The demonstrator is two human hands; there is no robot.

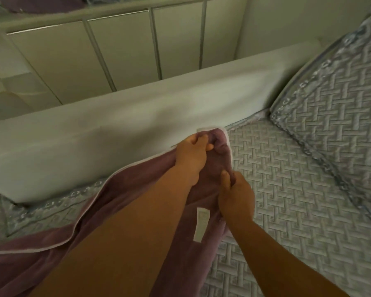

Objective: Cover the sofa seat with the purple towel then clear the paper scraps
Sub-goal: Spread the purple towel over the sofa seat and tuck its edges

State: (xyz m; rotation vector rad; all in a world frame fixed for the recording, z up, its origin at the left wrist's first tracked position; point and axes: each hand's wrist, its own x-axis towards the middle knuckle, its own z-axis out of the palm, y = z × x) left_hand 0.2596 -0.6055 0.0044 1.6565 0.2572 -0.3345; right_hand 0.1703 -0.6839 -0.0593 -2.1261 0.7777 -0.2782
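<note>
The purple towel (124, 196), edged in white with a white label, lies bunched across the left half of the sofa seat (287, 185), which wears a grey quilted cover. My left hand (191, 159) grips the towel's far corner close to the white backrest. My right hand (236, 198) pinches the towel's right edge a little nearer to me. The two hands are close together, with my forearms over the cloth. I see no paper scraps in this view.
A long white backrest cushion (116, 129) runs along the back of the seat. A grey quilted pillow (338, 99) leans at the right end. Behind the sofa is a cream panelled wall (120, 52) with metal strips.
</note>
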